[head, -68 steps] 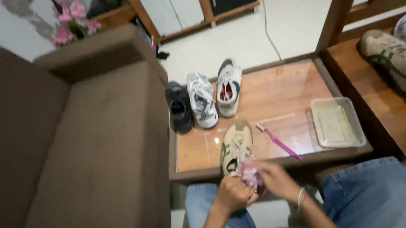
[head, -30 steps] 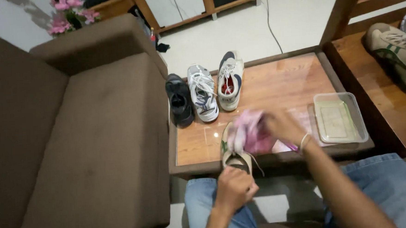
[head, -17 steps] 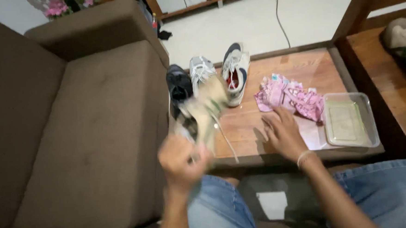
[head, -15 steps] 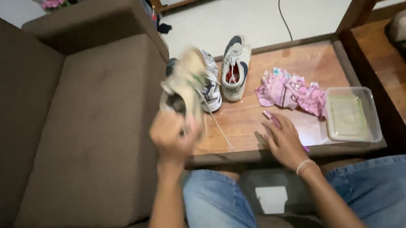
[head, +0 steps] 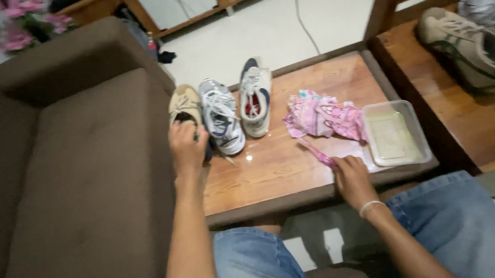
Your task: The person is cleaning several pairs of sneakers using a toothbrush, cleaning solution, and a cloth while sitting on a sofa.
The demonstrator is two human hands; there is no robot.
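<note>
Beige shoe point(head: 185, 104) in left hand point(head: 187, 145), pink brush point(head: 317, 151) in right point(head: 351, 176); three shoes.

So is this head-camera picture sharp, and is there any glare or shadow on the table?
Head view: mostly sharp, slightly soft at the edges. The glossy wooden table shows small bright glints beside the white-and-grey laced sneaker. Soft shadows lie under the crumpled pink cloth and the clear plastic tray. The left hand on the beige sneaker and the right hand on the pink toothbrush look crisp.
</note>
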